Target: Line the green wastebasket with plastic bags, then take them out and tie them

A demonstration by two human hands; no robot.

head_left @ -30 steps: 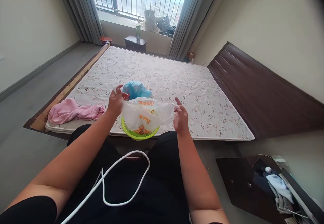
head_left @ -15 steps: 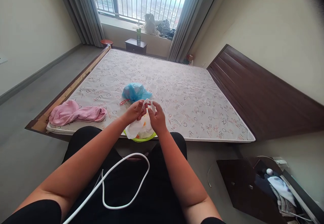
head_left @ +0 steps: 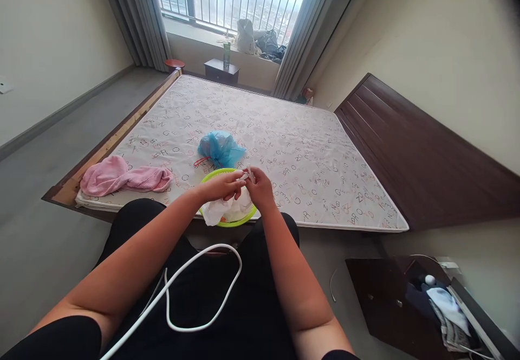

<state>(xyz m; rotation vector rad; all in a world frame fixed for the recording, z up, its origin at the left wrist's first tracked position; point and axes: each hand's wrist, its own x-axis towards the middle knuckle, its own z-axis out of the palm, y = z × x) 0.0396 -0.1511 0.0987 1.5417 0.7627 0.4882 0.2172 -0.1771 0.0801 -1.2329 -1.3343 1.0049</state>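
Observation:
A white plastic bag point(head_left: 215, 211) with orange marks sits in a round, lime-green rimmed container point(head_left: 241, 221) at the mattress's near edge. Above it, my left hand point(head_left: 224, 186) and my right hand point(head_left: 261, 187) meet. My right fingers pinch a thin white twisted strip, apparently the bag's handles. My left fingertips are closed on the same strip from the other side. Whether it is knotted is too small to tell. Just beyond the container lies a tied blue plastic bag point(head_left: 221, 148) with a red string.
On the mattress point(head_left: 317, 170), a pink cloth point(head_left: 125, 177) lies at the near left corner. A white cable point(head_left: 203, 328) loops in front of my body. A dark cabinet point(head_left: 374, 289) with clothes stands at lower right. The wooden headboard point(head_left: 430, 159) rises on the right.
My hands have shifted slightly right, and the white strip between them is now drawn together rather than looped. More of the green rim shows. The view has tilted a little.

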